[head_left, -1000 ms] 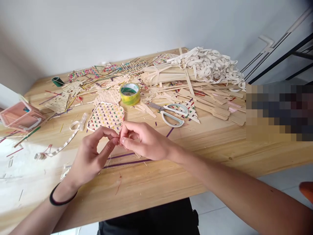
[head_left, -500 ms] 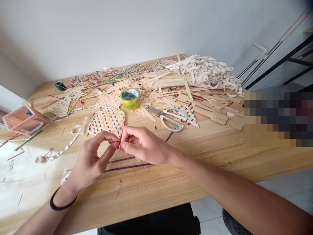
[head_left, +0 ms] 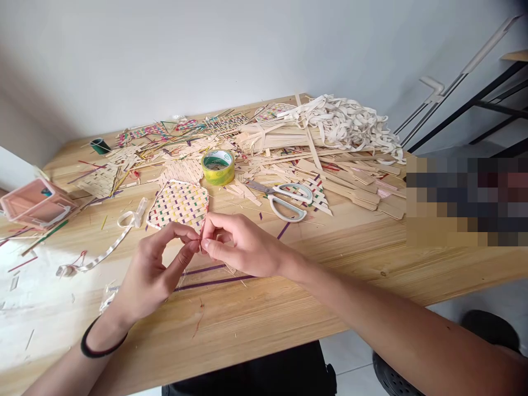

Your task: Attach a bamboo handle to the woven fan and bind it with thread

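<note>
A small woven panel (head_left: 178,202) with purple, green and yellow strips and a white edging lies just beyond my hands. Red thread (head_left: 203,224) runs along its right side down to my fingertips. My left hand (head_left: 152,272) pinches the thread between thumb and forefinger. Touching it at the fingertips, my right hand (head_left: 243,246) is closed in a pinch on the same thread. The fingers hide the panel's near corner and most of the thread. Right of the panel lie white-handled scissors (head_left: 287,210), slightly open. A roll of clear yellow-green tape (head_left: 218,175) stands behind.
A pink plastic box (head_left: 35,203) sits at the left, with a green thread spool (head_left: 100,146) farther back. Loose strips, flat wooden sticks (head_left: 350,193) and a heap of white ribbon (head_left: 346,124) cover the table's back. A rolled ribbon (head_left: 105,256) curls at left.
The view has shifted slightly, so things on the table sit a little farther left. Both hands keep their pinch on the red thread with hardly any movement.
</note>
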`<state>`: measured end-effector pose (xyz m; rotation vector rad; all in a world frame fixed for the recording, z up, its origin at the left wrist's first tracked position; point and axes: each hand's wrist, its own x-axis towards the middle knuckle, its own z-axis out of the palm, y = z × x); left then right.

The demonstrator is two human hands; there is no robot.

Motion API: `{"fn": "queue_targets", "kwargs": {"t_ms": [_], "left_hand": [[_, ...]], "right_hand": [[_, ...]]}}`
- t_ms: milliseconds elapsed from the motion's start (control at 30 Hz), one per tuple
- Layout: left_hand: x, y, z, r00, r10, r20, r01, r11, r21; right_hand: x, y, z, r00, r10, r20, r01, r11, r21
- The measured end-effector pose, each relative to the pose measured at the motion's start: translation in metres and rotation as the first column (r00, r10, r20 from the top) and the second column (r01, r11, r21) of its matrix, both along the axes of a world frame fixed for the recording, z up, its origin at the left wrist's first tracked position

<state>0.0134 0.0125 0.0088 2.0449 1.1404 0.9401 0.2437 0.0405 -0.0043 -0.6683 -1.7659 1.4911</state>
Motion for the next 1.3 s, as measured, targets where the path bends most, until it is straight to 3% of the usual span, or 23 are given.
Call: {"fn": "queue_targets", "kwargs": {"t_ms": [1300], "left_hand": [[0.0005,-0.0003,-0.0004,1.0,0.016,-0.017,-0.016,1.0,0.011]], "right_hand": [[0.0019,0.0008,0.002,1.0,-0.007,0.026,0.007,1.0,-0.001]]}}
